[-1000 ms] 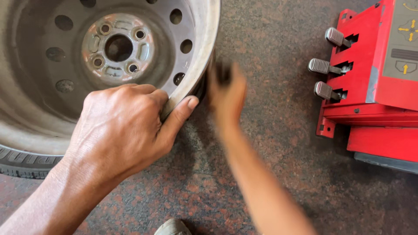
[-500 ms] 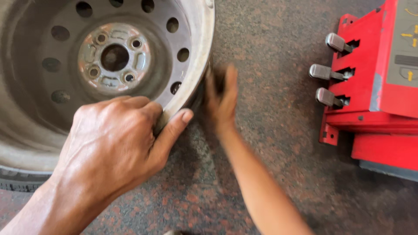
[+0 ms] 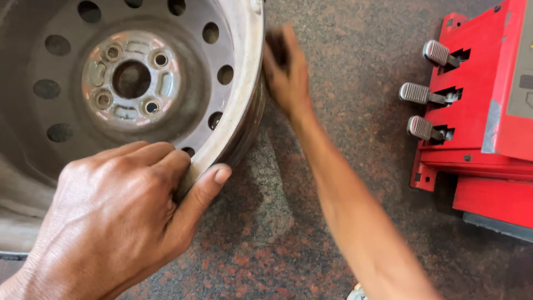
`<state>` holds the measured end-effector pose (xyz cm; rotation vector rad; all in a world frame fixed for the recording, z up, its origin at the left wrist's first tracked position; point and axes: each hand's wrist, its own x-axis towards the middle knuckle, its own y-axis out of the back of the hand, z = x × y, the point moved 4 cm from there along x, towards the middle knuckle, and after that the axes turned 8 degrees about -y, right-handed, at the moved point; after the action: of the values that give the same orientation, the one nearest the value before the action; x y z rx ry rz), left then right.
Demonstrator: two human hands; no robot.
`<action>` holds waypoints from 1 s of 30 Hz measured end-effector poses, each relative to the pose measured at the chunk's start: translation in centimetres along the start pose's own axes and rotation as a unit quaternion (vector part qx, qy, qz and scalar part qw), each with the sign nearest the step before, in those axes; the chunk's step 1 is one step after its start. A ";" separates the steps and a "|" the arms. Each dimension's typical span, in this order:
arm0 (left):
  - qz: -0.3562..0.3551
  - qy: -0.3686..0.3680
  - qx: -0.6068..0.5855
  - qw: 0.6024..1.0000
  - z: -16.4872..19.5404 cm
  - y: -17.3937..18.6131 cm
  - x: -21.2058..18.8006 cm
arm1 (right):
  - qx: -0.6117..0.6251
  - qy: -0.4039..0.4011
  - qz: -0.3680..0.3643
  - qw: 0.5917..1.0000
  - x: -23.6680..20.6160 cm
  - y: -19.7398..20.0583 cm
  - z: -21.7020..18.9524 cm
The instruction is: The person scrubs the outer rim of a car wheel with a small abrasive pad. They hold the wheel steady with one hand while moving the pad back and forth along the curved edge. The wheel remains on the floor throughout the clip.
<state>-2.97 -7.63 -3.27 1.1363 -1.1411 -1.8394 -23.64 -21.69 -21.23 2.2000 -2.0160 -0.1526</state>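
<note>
1. While the steel wheel rim (image 3: 130,83) lies on the speckled floor (image 3: 333,72) at far left, my left hand (image 3: 119,222) clamps its near lip, fingers inside, thumb outside, to steady it
2. My right hand (image 3: 286,69) presses the rim's right edge; blurred, so I cannot tell if it grips anything
3. A red machine with three pedals (image 3: 425,94) sits well apart, right

Speckled brown stone floor (image 3: 344,50); steel wheel rim (image 3: 239,83), red pedal machine (image 3: 477,111) on it.

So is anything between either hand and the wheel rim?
Nothing visible. The left hand already grips the rim at its lower edge, and the blurred right hand lies against its outer side.
</note>
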 end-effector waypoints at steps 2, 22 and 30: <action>0.046 -0.028 -0.014 0.998 0.1 0.1 0.0 | 0.050 0.036 0.059 0.996 -2.9 -0.2 -0.2; 0.037 -0.015 -0.012 0.999 0.6 0.5 0.1 | -0.017 0.142 -0.056 0.988 -0.3 0.6 -3.2; 0.018 0.011 -0.010 1.000 0.8 0.9 0.3 | -0.154 0.036 0.207 0.965 -7.4 -1.5 -5.2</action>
<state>-3.77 -7.92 -2.33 1.1149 -1.1208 -1.8041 -21.93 -14.01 -16.58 1.5459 -2.1857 -0.3061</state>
